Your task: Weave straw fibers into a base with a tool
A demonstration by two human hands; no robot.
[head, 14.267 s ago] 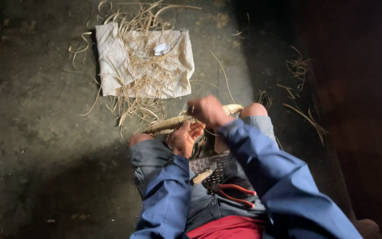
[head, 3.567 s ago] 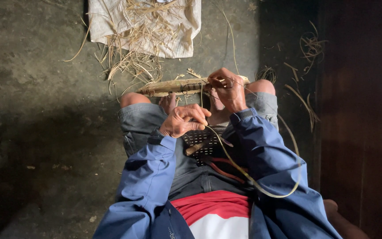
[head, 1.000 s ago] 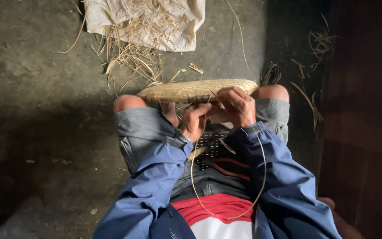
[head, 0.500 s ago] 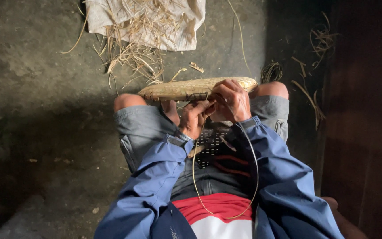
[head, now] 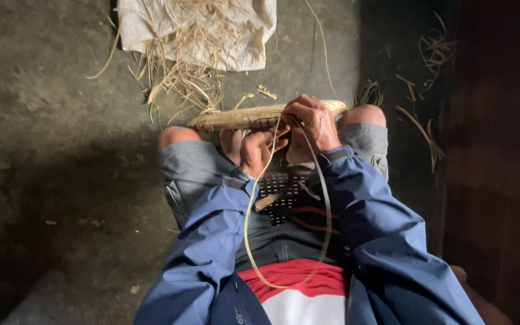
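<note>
A flat woven straw piece [head: 236,118] stands on edge across my knees, seen from above as a pale band. My right hand [head: 313,125] grips its right part from above. My left hand [head: 257,150] sits just below the piece, fingers pinched on a thin pale strip [head: 249,241] that loops down over my lap and back up to the right hand. A dark woven section [head: 281,191] hangs below the hands between my thighs.
A white cloth [head: 200,27] strewn with loose straw lies on the concrete floor ahead. More straw scraps [head: 419,123] lie to the right by a dark wall. Red-handled pliers [head: 308,218] rest in my lap.
The loop of strip has shifted slightly and my hands have closed in on the woven piece; compared with several seconds ago, the piece is turned more edge-on.
</note>
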